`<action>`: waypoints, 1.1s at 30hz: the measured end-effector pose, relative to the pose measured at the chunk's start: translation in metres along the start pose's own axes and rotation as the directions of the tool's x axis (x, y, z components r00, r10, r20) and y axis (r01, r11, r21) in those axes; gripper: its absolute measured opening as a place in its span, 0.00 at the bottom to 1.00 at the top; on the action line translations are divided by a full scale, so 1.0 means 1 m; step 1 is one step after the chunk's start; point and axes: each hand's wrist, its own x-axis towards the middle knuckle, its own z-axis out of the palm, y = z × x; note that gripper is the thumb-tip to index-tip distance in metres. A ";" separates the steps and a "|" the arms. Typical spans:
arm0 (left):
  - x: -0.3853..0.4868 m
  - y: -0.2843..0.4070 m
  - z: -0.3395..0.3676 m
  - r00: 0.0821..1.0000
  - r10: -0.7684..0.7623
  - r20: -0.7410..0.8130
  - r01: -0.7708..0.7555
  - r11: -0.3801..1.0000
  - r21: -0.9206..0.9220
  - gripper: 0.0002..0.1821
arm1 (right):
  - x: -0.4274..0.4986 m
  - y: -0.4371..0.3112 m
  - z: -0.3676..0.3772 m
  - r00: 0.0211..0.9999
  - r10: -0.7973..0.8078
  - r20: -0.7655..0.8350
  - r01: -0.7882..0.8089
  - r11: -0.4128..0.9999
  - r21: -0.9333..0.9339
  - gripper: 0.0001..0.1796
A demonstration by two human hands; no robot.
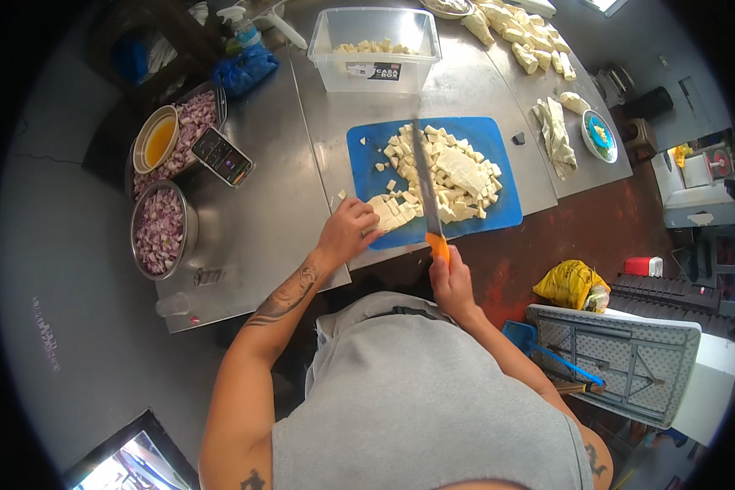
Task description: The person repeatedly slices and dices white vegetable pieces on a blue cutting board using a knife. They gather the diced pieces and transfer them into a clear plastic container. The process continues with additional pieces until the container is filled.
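Observation:
My right hand (452,283) is closed around the orange handle of a long kitchen knife (426,184), whose blade points away from me over a blue cutting board (508,184). Under my left hand (349,229), at the board's near left edge, the fingers rest on a pale, partly cut slab (386,213) of a peeled root vegetable. Many pale cubes (453,144) are heaped on the board on both sides of the blade. An uncut slab (462,171) lies on top of the heap, to the right of the knife.
A clear plastic box (373,76) holding pale pieces stands beyond the board. Chopped red onions fill a steel bowl (190,226) and a tray (223,104) at left, near a phone (222,156). Peeled roots (527,37) lie far right; a cloth (554,138) and patterned bowl (612,150) sit nearer.

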 end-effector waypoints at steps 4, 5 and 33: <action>-0.003 -0.003 0.005 1.000 0.010 -0.021 -0.010 1.000 -0.012 0.13 | 0.004 0.010 0.004 0.953 0.212 0.216 -0.140 0.941 -0.308 0.27; -0.004 -0.004 0.006 0.999 0.010 -0.031 -0.010 1.000 -0.012 0.13 | 0.006 0.013 0.004 0.957 0.211 0.198 -0.145 0.943 -0.301 0.26; -0.032 0.010 -0.009 0.907 -0.417 0.058 0.416 0.869 -0.266 0.17 | 0.018 0.017 -0.009 0.963 0.245 0.110 -0.209 0.942 -0.263 0.28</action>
